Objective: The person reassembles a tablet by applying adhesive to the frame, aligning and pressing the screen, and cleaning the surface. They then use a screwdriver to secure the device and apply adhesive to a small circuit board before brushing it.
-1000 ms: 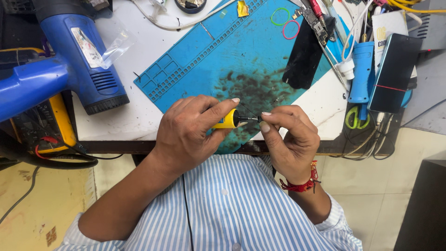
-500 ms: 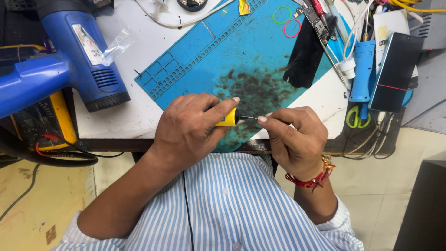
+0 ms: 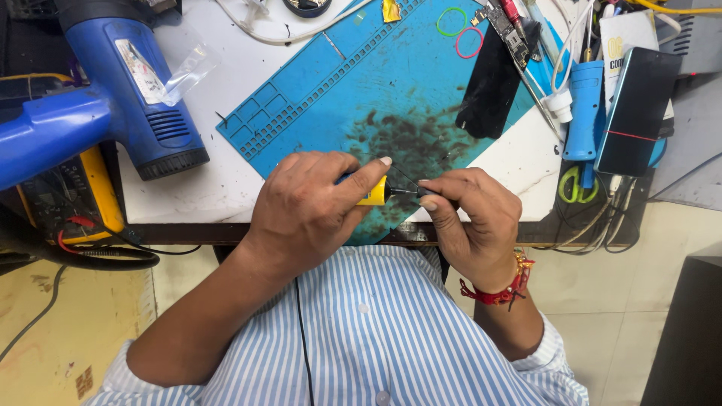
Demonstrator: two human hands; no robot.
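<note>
My left hand is closed around a small tool with a yellow collar and a dark metal tip pointing right. My right hand pinches the tip end between thumb and forefinger; whatever small part sits there is hidden by the fingers. Both hands hover over the near edge of a blue work mat stained with dark residue. A red thread band circles my right wrist.
A blue heat gun lies at the left on the white table. A black phone panel, a blue-handled tool, a dark phone, green scissors, rubber bands and cables crowd the right.
Both hands have stayed together at the mat's near edge. My right hand's fingers have shifted slightly along the tool tip, and the wrist has turned a little.
</note>
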